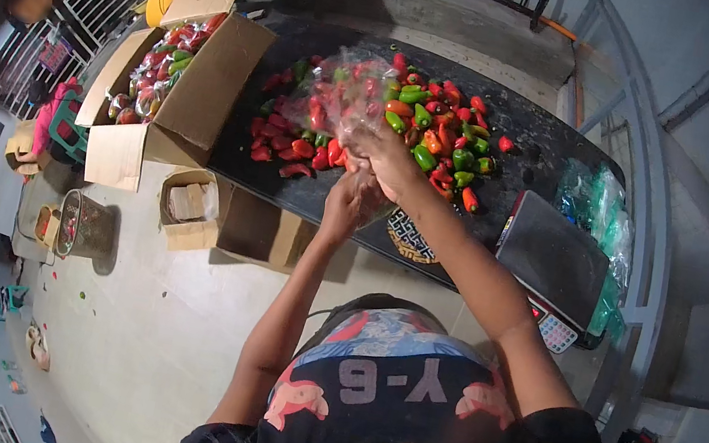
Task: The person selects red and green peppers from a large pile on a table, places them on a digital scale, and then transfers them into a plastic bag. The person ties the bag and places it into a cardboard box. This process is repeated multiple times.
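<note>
Both my hands are close together over the near edge of a black table [529,127]. My left hand [351,197] grips the gathered lower part of a clear plastic bag [349,78]. Directly above it, my right hand [379,156] is closed on the same bag, its fingers partly hidden. The bag spreads away from me, over a pile of red, orange and green peppers [430,139]. Whether anything is inside the bag cannot be told. Right of my hands, a digital scale [554,253] with a dark platform sits on the table.
An open cardboard box [209,84] of bagged produce stands at the left. Green and clear plastic bags [605,219] lie beyond the scale. Below the table edge are a smaller carton [193,210], a patterned round stool [411,237] and a wire basket [86,224]. Other people are at the far left.
</note>
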`<state>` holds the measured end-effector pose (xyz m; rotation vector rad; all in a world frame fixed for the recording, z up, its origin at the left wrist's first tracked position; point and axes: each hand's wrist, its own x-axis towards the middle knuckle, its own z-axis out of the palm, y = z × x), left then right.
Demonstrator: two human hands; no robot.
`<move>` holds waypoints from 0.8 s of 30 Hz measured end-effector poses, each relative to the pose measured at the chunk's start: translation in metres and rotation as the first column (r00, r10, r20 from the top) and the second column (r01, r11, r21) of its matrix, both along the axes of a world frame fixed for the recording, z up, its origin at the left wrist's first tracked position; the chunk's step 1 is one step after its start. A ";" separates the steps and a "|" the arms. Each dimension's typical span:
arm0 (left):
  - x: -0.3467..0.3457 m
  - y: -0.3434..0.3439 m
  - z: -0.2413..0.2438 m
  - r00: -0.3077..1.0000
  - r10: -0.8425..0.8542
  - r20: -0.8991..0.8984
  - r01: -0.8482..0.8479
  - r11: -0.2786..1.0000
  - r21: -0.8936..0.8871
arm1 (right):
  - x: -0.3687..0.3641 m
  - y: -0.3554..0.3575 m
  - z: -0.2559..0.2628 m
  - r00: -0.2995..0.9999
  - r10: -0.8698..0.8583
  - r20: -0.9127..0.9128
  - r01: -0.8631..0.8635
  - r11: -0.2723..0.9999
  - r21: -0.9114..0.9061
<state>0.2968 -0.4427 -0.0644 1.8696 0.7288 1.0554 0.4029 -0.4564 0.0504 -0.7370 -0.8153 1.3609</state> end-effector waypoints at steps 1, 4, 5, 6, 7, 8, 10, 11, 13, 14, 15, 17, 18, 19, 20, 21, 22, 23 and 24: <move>-0.005 -0.007 0.012 0.999 0.006 -0.037 -0.006 1.000 -0.017 | -0.001 -0.002 0.007 1.000 -0.007 -0.001 0.007 1.000 0.009; -0.015 -0.012 -0.004 0.992 0.016 -0.124 -0.042 0.978 -0.203 | -0.002 -0.004 0.035 0.999 -0.033 0.001 0.033 0.999 0.040; -0.019 -0.011 -0.008 0.991 0.014 -0.136 -0.042 0.977 -0.207 | -0.002 -0.004 0.040 0.999 -0.022 0.031 0.020 0.999 0.038; -0.019 -0.011 -0.004 0.990 0.005 -0.143 -0.035 0.977 -0.211 | 0.000 -0.003 0.044 0.998 -0.015 0.067 0.013 0.999 0.037; -0.019 -0.012 -0.002 0.988 -0.008 -0.153 -0.025 0.976 -0.216 | 0.004 -0.004 0.050 0.995 -0.010 0.103 0.006 0.999 0.036; -0.018 -0.012 0.001 0.991 -0.014 -0.133 -0.013 0.980 -0.199 | 0.011 -0.007 0.058 0.981 -0.021 0.191 0.001 0.994 0.108; -0.019 -0.011 0.002 0.982 0.030 -0.184 -0.045 0.996 -0.078 | 0.015 -0.017 0.100 0.883 -0.255 0.394 0.095 0.920 0.381; -0.022 -0.010 -0.003 0.963 0.079 -0.257 -0.074 0.997 0.027 | 0.012 -0.023 0.120 0.808 -0.379 0.451 0.112 0.850 0.514; -0.028 -0.006 -0.016 0.941 0.140 -0.306 -0.098 0.984 0.150 | -0.002 -0.038 0.146 0.612 -0.468 0.638 -0.121 0.742 0.660; -0.032 -0.004 -0.023 0.946 0.151 -0.288 -0.105 0.980 0.168 | -0.010 -0.046 0.149 0.498 -0.524 0.691 -0.250 0.676 0.693; -0.033 -0.004 -0.027 0.951 0.151 -0.269 -0.103 0.977 0.185 | -0.019 -0.049 0.139 0.362 -0.432 0.826 -0.435 0.705 0.560; -0.018 -0.008 -0.015 0.986 0.162 -0.043 -0.157 0.983 0.094 | -0.026 -0.040 0.079 0.077 -0.640 0.765 -0.512 0.632 0.581; -0.019 0.002 -0.027 0.962 0.191 -0.195 -0.158 0.972 0.174 | -0.020 -0.033 0.048 -0.125 -0.681 0.721 -0.506 0.669 0.544; -0.017 0.010 -0.033 0.914 0.222 -0.340 -0.140 0.958 0.248 | -0.007 -0.027 0.017 -0.327 -0.688 0.648 -0.483 0.711 0.512; -0.013 0.009 -0.021 0.869 0.292 -0.400 -0.122 0.909 0.398 | 0.008 -0.021 -0.016 -0.328 -0.540 0.775 -0.353 0.831 0.429; -0.015 0.008 -0.013 0.854 0.308 -0.420 -0.136 0.910 0.391 | 0.016 -0.018 -0.039 -0.292 -0.379 0.878 -0.232 0.919 0.320; -0.021 0.005 -0.006 0.836 0.329 -0.440 -0.157 0.911 0.383 | 0.016 -0.020 -0.044 -0.238 -0.267 0.934 -0.172 0.958 0.230; -0.025 0.002 0.002 0.818 0.347 -0.460 -0.175 0.911 0.374 | 0.016 -0.022 -0.048 -0.178 -0.149 0.973 -0.115 0.985 0.130; -0.031 -0.001 0.015 0.900 0.309 -0.307 -0.141 0.873 0.466 | 0.018 -0.025 -0.052 -0.112 -0.027 0.993 -0.060 0.998 0.020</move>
